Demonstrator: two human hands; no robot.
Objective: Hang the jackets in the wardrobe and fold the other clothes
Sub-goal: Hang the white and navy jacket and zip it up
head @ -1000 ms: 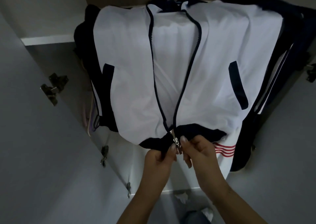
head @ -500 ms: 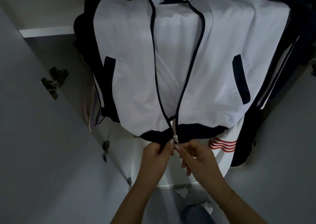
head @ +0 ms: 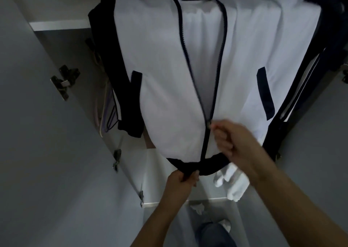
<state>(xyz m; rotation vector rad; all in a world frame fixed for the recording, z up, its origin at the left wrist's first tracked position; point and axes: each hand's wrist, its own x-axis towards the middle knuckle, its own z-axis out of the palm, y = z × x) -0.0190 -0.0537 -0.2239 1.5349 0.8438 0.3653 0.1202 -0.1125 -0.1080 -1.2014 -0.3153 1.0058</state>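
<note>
Now, jacket (head: 160, 67): white, hanging in wardrobe, zipper half closed.
Left hand (head: 181, 179): grips hem at 6 o'clock, keeping it taut.
Right hand (head: 231, 139): pinches zipper pull (head: 209, 123), apparently to draw it upward.

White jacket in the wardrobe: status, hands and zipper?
Left hand grips the dark hem. Right hand pinches the zipper pull, white jacket zipped partway. Nothing blocking the zipper track.
</note>
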